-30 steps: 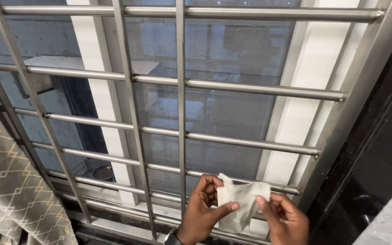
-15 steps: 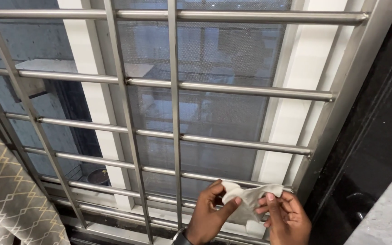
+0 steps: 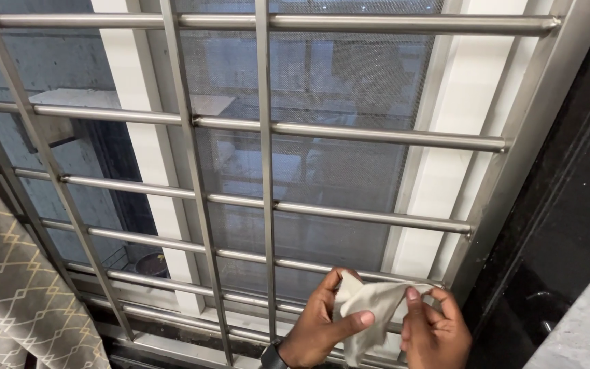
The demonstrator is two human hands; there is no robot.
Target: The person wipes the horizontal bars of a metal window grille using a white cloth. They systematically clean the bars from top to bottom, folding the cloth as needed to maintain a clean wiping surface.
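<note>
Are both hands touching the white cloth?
Touching. The head view shows the left hand pinching the white cloth with thumb over it, and the right hand gripping its other edge with its fingers.

Both hands low at the window grille [image 3: 377, 219]: left hand [image 3: 322, 321] pinches a pale cloth [image 3: 370, 311] with thumb on top, right hand [image 3: 435, 331] grips its other edge. Patterned curtain [image 3: 15, 287] hangs far left, dark wall [image 3: 568, 225] right.
</note>
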